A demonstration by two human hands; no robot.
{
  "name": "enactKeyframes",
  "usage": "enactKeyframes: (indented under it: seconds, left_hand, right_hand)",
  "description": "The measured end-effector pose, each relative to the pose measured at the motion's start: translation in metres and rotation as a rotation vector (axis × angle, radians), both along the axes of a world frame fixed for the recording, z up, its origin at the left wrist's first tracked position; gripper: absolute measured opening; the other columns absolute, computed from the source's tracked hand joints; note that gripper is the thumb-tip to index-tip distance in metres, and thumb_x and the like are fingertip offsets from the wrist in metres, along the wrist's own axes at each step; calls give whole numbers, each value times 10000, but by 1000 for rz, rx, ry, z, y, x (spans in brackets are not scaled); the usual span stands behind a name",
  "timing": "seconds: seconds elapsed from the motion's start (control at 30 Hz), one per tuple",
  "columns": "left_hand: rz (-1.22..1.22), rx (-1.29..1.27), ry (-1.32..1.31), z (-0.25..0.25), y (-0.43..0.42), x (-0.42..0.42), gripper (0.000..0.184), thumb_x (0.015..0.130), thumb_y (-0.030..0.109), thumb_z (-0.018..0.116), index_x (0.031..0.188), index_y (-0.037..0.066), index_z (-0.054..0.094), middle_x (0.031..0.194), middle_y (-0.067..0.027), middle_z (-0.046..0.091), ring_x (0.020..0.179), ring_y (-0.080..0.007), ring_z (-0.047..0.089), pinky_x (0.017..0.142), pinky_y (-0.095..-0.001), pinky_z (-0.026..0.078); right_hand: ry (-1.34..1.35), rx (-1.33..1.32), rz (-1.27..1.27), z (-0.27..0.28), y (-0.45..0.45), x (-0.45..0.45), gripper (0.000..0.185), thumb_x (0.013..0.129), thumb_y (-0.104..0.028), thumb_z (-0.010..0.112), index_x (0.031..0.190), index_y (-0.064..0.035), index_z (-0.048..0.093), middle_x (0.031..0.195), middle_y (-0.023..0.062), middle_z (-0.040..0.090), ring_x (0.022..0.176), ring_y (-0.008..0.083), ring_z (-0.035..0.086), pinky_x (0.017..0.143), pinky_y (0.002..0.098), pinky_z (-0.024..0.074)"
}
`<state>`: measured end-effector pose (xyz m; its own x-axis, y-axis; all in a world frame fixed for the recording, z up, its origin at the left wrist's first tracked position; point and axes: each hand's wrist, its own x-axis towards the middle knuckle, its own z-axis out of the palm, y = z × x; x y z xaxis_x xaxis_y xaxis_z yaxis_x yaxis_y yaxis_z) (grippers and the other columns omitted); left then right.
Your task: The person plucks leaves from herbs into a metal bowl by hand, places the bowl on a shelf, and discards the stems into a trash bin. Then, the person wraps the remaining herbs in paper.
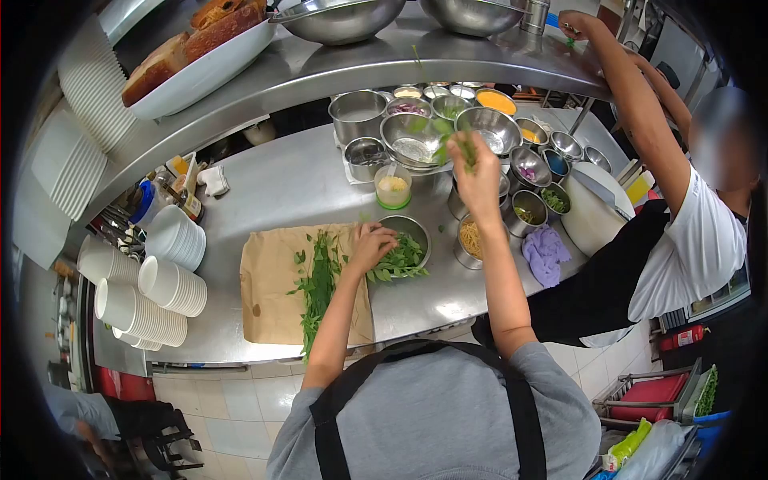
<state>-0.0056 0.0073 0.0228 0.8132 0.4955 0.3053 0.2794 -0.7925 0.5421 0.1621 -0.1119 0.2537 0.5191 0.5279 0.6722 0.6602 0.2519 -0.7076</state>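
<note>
Raised over the metal bowls, my right hand (478,170) is closed around a bunch of green leafy sprigs (454,138), blurred by motion. My left hand (373,246) is lower, at the left rim of a steel bowl (425,232) of loose green leaves (404,258). Its fingers are bent together against the leaves; what they pinch, if anything, is hidden. Some leaves hang over the bowl's front edge. Left of that hand, more long leafy stems (322,280) lie across a brown paper sheet (268,276), their lower ends past the counter edge.
Several steel containers (358,116) crowd the counter's back and right, near a green-based tub (393,190) and a purple cloth (546,254). A knife (598,192) lies on a round white board (584,228). White bowls (164,284) stand left. A co-worker's arm (640,104) reaches to the overhead shelf (448,60).
</note>
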Motion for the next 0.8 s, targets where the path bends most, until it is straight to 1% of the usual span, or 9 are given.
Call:
enactKeyframes:
  seconds: [0.03, 0.07, 0.2, 0.27, 0.37, 0.5, 0.6, 0.73, 0.8]
  left_hand:
    - [-12, -26, -34, -13, 0, 0, 145, 804, 257, 615, 909, 189, 688, 1149, 51, 583, 1149, -267, 388, 1001, -461, 216]
    - [-26, -47, -66, -23, 4, 0, 149, 800, 256, 617, 918, 197, 686, 1165, 48, 574, 1158, -273, 382, 1008, -466, 209]
    - [10, -14, -116, -4, -4, 2, 213, 777, 224, 638, 988, 218, 672, 1236, 0, 524, 1176, -301, 358, 1037, -477, 177]
    - [5, 40, -77, 12, -3, -5, 272, 755, 220, 660, 1027, 223, 663, 1264, -27, 496, 1191, -307, 338, 1052, -466, 162]
    - [-172, -217, -7, 27, -11, -15, 317, 716, 227, 691, 1031, 219, 664, 1266, -49, 483, 1211, -313, 307, 1045, -432, 202]
    - [-251, 4, 197, 17, -12, -21, 200, 697, 206, 701, 892, 166, 705, 1223, -71, 508, 1209, -284, 308, 1002, -392, 289]
    - [-159, -37, 57, 21, -10, -27, 144, 733, 168, 678, 863, 112, 703, 1098, -83, 585, 1097, -249, 436, 919, -349, 359]
    - [11, -578, -192, 53, -5, -37, 143, 803, 136, 636, 885, 24, 672, 823, -71, 633, 740, -164, 553, 668, -265, 419]
    - [51, -548, -241, 75, -6, -37, 132, 822, 107, 621, 892, 4, 665, 798, -35, 615, 749, -101, 528, 674, -231, 409]
  right_hand:
    - [44, 18, -9, 2, -2, 2, 127, 809, -63, 606, 869, 35, 551, 733, 165, 559, 621, 229, 530, 586, 313, 411]
    - [-6, 98, 17, 1, -2, 9, 138, 827, -84, 606, 864, 37, 551, 715, 121, 583, 601, 154, 507, 568, 283, 407]
    - [189, 54, 203, 2, -12, 21, 64, 844, -47, 556, 876, 9, 559, 797, 42, 632, 600, 41, 459, 539, 188, 369]
    - [365, 12, 304, 8, -23, 21, 45, 838, -40, 541, 872, -26, 566, 816, 73, 638, 576, 38, 440, 521, 178, 351]
    - [536, 30, 437, 8, -30, 23, 52, 847, -76, 550, 889, -45, 554, 815, 105, 643, 518, 19, 355, 465, 166, 276]
    - [663, 66, 534, 2, -35, 27, 99, 863, -108, 558, 930, -36, 553, 735, 79, 611, 493, 22, 350, 444, 165, 262]
    - [746, 78, 590, -10, -37, 28, 98, 865, -128, 568, 927, -52, 568, 674, 24, 561, 496, 18, 350, 435, 168, 244]
    - [690, -155, 485, -32, -39, 7, 104, 852, -155, 597, 913, -72, 614, 684, -49, 499, 484, 5, 324, 422, 169, 225]
    - [575, -319, 450, -56, -26, -8, 207, 795, -161, 667, 986, -87, 639, 626, -85, 451, 493, 10, 329, 425, 174, 224]
